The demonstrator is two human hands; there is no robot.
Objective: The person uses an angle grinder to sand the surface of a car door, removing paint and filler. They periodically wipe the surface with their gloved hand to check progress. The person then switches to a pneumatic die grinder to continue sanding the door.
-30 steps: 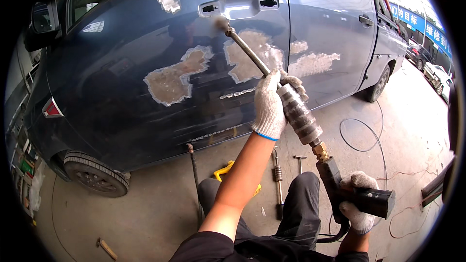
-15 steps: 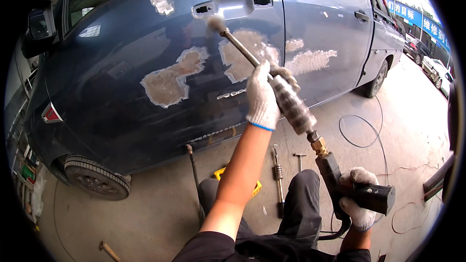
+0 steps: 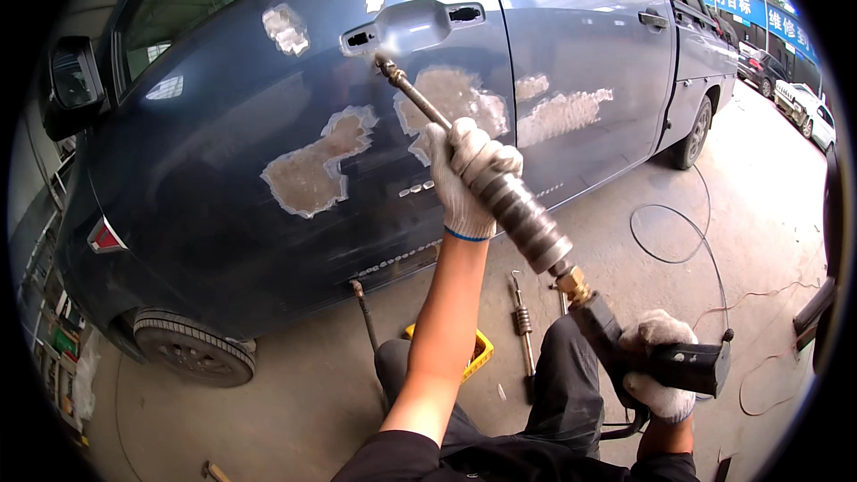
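Observation:
A long slide-hammer dent puller [image 3: 522, 219] slants across the view, with a thin rod, a ribbed metal weight, a brass fitting and a black pistol-type body. My left hand [image 3: 469, 170], in a white knit glove, is wrapped round the rod at the weight's upper end. Gloved likewise, my right hand [image 3: 662, 366] grips the black handle at lower right. The rod's tip is just below the left end of the handle recess [image 3: 415, 25] on a dark blue vehicle door [image 3: 223, 143]; I cannot tell whether it touches. Bare sanded patches [image 3: 308, 174] mark the door.
On the floor by my knees are a yellow tray [image 3: 479, 357] and another slide hammer [image 3: 523, 321]. A metal bar [image 3: 366, 317] leans against the door's lower edge. A hose [image 3: 665, 259] loops on the floor at right. A hammer [image 3: 214, 471] lies at lower left.
The view has shifted slightly. My left hand's fingers have closed further over the rod and weight. The pale blur at the tool's tip has shrunk. My right hand keeps its grip.

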